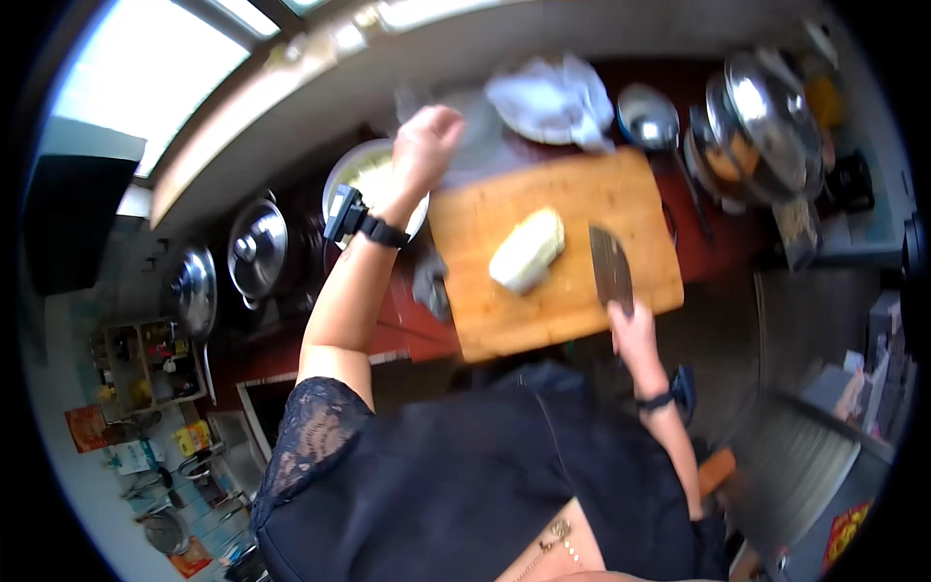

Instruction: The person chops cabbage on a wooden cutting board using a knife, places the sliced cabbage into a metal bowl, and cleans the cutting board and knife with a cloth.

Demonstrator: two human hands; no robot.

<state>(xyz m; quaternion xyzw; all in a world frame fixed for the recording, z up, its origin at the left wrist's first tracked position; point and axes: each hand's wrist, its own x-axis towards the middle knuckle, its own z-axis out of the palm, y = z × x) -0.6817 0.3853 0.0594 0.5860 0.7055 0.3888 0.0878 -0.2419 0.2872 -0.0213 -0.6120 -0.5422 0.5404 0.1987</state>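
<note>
On the wooden cutting board (485, 320) lies a pale yellow-white piece of what looks like cabbage (529, 250). My right hand (632, 328) is wrapped round the handle of a wide-bladed knife (611, 267), whose blade rests over the right part of the board, apart from the cabbage. My left hand (430, 141) is raised beyond the board's upper left corner, beside a bowl (337, 189) with pale pieces in it. Its fingers are curled and blurred, and whether they hold anything cannot be made out.
Lidded pots (259, 247) stand at the left. A white cloth or bag (555, 100) lies behind the board, beside a small metal bowl (648, 116). Stacked metal lids and pans (771, 112) are at the right. A grey cloth (431, 288) touches the board's left side.
</note>
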